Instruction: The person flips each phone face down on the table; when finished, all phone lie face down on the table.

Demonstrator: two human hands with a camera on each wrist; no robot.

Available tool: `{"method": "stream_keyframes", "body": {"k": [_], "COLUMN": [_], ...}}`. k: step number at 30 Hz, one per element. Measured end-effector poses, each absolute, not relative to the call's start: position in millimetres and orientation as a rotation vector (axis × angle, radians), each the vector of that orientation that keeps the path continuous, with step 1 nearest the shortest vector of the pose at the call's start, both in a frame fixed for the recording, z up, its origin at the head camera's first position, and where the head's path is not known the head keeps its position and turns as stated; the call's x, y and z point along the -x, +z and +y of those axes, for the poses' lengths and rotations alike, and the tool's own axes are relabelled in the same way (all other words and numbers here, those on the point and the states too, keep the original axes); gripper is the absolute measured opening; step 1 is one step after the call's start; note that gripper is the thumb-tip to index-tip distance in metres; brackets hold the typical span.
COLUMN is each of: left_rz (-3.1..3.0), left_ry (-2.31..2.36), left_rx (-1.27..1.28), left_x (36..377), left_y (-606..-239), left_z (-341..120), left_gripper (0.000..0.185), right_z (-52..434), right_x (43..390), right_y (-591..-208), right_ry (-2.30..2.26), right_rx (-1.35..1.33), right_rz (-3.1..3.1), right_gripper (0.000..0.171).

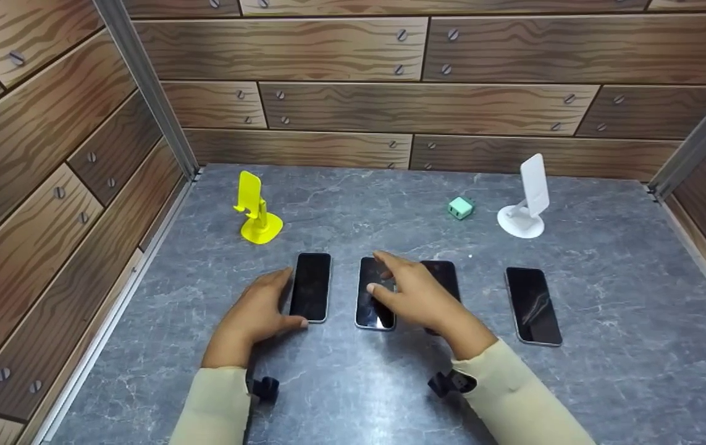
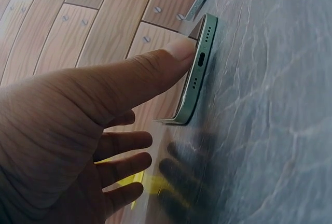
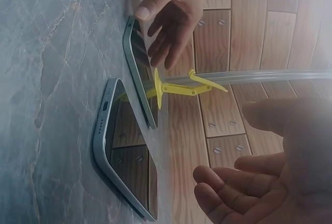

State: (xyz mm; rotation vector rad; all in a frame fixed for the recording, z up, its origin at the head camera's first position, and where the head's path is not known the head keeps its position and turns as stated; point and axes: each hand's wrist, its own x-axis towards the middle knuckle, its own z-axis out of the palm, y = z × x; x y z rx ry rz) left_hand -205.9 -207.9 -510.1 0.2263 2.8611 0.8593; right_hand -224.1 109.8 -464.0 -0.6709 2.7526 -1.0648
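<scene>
Four dark-screened phones lie face up in a loose row. At the leftmost phone (image 1: 311, 287), my left hand (image 1: 257, 309) has its thumb (image 2: 179, 50) right at the lower edge, beside the charging port. Its other fingers (image 2: 124, 162) spread loosely along the left side without gripping. Over the second phone (image 1: 368, 309) hovers my right hand (image 1: 417, 293), thumb and fingers apart, holding nothing. That hand partly hides the third phone (image 1: 444, 275). The rightmost phone (image 1: 533, 306) lies by itself, away from both hands.
Behind the phones stand a yellow phone stand (image 1: 257, 210) on the left and a white phone stand (image 1: 529, 198) on the right. A small mint-green charger block (image 1: 461, 208) sits near the white one. Wood-patterned walls (image 1: 340, 108) enclose the grey marbled table (image 1: 353, 204).
</scene>
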Motion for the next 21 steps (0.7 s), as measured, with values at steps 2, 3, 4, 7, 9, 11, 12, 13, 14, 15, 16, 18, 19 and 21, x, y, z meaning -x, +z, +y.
{"method": "stream_keyframes", "body": {"k": [2, 3, 4, 7, 9, 11, 12, 13, 14, 15, 16, 18, 19, 21], "left_rz": [2.861, 2.864, 2.864, 2.868, 2.872, 2.872, 2.871, 2.869, 2.867, 2.866, 2.864, 2.865, 2.866, 2.869], "left_ry": [0.869, 0.871, 0.872, 0.868, 0.861, 0.858, 0.856, 0.856, 0.854, 0.853, 0.854, 0.853, 0.853, 0.853], "left_rx": [-0.231, -0.234, -0.235, -0.238, -0.242, -0.241, -0.240, -0.237, -0.234, -0.232, -0.229, -0.232, -0.232, -0.232], "left_x": [206.5, 206.9, 207.3, 208.0, 208.4, 208.3, 208.2, 208.1, 207.8, 207.8, 208.0, 208.2, 208.3, 208.8], "left_y": [-509.8, -509.6, -509.7, -509.7, -509.4, -509.1, -509.1, -509.1, -509.0, -509.4, -509.8, -510.5, -510.9, -511.7], "left_z": [-206.7, -206.4, -206.2, -207.0, -207.3, -207.5, -207.5, -207.6, -207.7, -207.9, -208.0, -208.3, -208.5, -208.6], "left_gripper": [0.111, 0.111, 0.111, 0.111, 0.111, 0.112, 0.112, 0.112, 0.112, 0.113, 0.113, 0.113, 0.114, 0.114], "right_z": [108.0, 107.1, 106.1, 103.6, 101.9, 99.9, 98.9, 97.8, 96.8, 95.7, 94.6, 92.7, 91.6, 89.5], "right_x": [225.4, 225.7, 226.0, 226.0, 225.6, 225.7, 225.7, 225.7, 225.8, 226.1, 226.5, 227.0, 227.4, 227.9], "right_y": [-464.7, -464.9, -464.9, -464.5, -463.6, -463.4, -463.4, -463.4, -463.6, -464.2, -465.0, -465.9, -466.6, -467.2], "right_ry": [-1.060, -1.056, -1.053, -1.043, -1.040, -1.037, -1.033, -1.032, -1.032, -1.031, -1.030, -1.027, -1.027, -1.022], "right_rx": [0.677, 0.680, 0.682, 0.688, 0.682, 0.678, 0.674, 0.673, 0.672, 0.676, 0.685, 0.687, 0.687, 0.679], "right_rz": [2.751, 2.752, 2.751, 2.751, 2.745, 2.735, 2.727, 2.718, 2.708, 2.702, 2.700, 2.693, 2.692, 2.688], "right_gripper": [0.071, 0.071, 0.071, 0.071, 0.072, 0.072, 0.073, 0.073, 0.073, 0.073, 0.073, 0.073, 0.073, 0.073]}}
